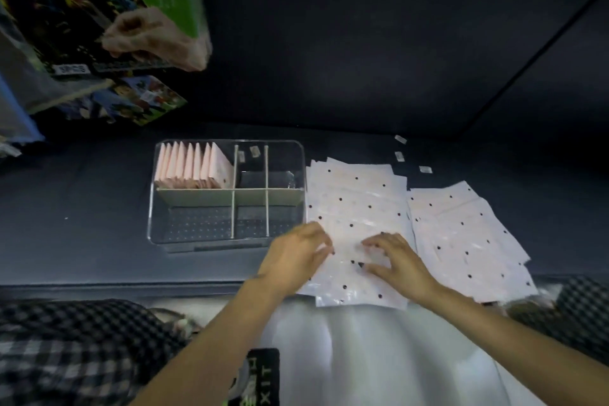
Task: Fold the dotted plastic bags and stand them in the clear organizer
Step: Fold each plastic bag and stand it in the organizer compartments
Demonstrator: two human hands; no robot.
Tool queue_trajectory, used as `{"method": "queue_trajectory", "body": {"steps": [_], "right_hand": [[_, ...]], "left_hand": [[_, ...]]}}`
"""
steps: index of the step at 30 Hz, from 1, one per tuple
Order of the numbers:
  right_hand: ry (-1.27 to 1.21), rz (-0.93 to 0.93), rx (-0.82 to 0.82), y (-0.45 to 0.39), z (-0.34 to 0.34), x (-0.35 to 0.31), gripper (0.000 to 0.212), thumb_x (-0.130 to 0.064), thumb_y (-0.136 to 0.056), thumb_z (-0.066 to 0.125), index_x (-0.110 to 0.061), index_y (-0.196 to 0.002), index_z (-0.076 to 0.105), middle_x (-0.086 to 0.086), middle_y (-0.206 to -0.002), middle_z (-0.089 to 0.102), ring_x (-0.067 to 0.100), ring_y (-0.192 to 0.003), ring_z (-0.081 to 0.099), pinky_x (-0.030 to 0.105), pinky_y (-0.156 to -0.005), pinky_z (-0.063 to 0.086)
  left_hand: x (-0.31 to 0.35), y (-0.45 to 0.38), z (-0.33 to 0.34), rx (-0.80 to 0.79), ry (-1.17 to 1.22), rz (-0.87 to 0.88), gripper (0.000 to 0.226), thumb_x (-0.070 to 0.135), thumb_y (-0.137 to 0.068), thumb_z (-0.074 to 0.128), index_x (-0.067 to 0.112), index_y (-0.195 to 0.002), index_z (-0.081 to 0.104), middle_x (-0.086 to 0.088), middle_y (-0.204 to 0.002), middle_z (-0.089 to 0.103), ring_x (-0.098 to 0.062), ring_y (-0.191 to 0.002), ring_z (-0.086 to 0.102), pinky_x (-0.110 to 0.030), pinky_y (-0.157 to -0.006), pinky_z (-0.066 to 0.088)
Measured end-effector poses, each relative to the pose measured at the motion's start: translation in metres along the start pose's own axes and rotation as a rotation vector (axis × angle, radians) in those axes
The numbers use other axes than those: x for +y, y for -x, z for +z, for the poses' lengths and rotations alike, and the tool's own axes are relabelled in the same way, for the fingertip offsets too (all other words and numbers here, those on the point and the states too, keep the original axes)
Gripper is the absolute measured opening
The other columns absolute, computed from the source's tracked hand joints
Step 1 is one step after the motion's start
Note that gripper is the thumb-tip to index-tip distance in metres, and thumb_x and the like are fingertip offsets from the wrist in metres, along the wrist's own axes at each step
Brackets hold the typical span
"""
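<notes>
Now your left hand [298, 252] and right hand [393, 257] rest spread-fingered on the top white black-dotted plastic bag [349, 241], its long axis running away from you; the clear compartmented organizer [227, 194] sits just beyond-left of your left hand, the nearer one.

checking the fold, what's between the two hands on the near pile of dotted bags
In the head view, only a bare stretch of the top white black-dotted plastic bag lies between the left hand and the right hand; both rest on it.
</notes>
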State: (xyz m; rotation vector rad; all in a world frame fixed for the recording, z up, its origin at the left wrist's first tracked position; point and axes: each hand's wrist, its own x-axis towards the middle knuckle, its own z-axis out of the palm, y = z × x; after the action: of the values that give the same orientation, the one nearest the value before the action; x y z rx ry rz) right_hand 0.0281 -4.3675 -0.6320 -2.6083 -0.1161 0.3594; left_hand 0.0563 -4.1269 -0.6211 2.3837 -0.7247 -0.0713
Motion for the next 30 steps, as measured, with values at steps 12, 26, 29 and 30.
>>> {"method": "queue_trajectory", "body": {"steps": [12, 26, 29, 30], "right_hand": [[0.095, -0.176, 0.109, 0.062, 0.022, 0.082, 0.012, -0.011, -0.084, 0.069, -0.012, -0.096, 0.071, 0.002, -0.127, 0.061, 0.018, -0.121, 0.056, 0.024, -0.101, 0.041], [-0.508, 0.071, -0.438, 0.002, -0.101, 0.068, 0.016, -0.029, -0.093, 0.057, -0.019, -0.085, 0.066, -0.009, -0.078, 0.059, 0.007, -0.076, 0.053, 0.021, -0.077, 0.042], [-0.588, 0.112, -0.245, -0.026, -0.100, 0.065, 0.016, -0.024, -0.093, 0.057, -0.011, -0.092, 0.066, -0.004, -0.077, 0.059, 0.012, -0.074, 0.054, 0.023, -0.075, 0.044], [-0.585, 0.126, -0.188, -0.036, -0.097, 0.064, 0.017, -0.022, -0.094, 0.057, -0.007, -0.094, 0.066, 0.001, -0.082, 0.061, 0.015, -0.077, 0.056, 0.029, -0.077, 0.046]], "left_hand": [[-0.012, 0.041, 0.065, -0.327, -0.243, -0.150, 0.048, 0.029, -0.097, 0.047, 0.035, -0.143, 0.035, 0.018, -0.155, 0.017, -0.002, -0.143, 0.017, -0.020, -0.110, 0.026], [0.034, -0.021, -0.021, -0.239, 0.377, -0.315, 0.006, 0.023, -0.088, 0.065, 0.019, -0.088, 0.070, 0.008, -0.086, 0.070, -0.007, -0.080, 0.063, -0.030, -0.082, 0.050], [0.039, -0.032, -0.021, 0.200, 0.262, -0.299, 0.018, 0.026, -0.091, 0.060, 0.022, -0.107, 0.067, 0.013, -0.108, 0.065, -0.013, -0.095, 0.062, -0.035, -0.084, 0.051], [0.042, -0.033, -0.019, 0.308, 0.189, -0.247, 0.019, 0.027, -0.092, 0.058, 0.022, -0.109, 0.066, 0.014, -0.109, 0.062, -0.012, -0.096, 0.060, -0.032, -0.084, 0.050]]}}
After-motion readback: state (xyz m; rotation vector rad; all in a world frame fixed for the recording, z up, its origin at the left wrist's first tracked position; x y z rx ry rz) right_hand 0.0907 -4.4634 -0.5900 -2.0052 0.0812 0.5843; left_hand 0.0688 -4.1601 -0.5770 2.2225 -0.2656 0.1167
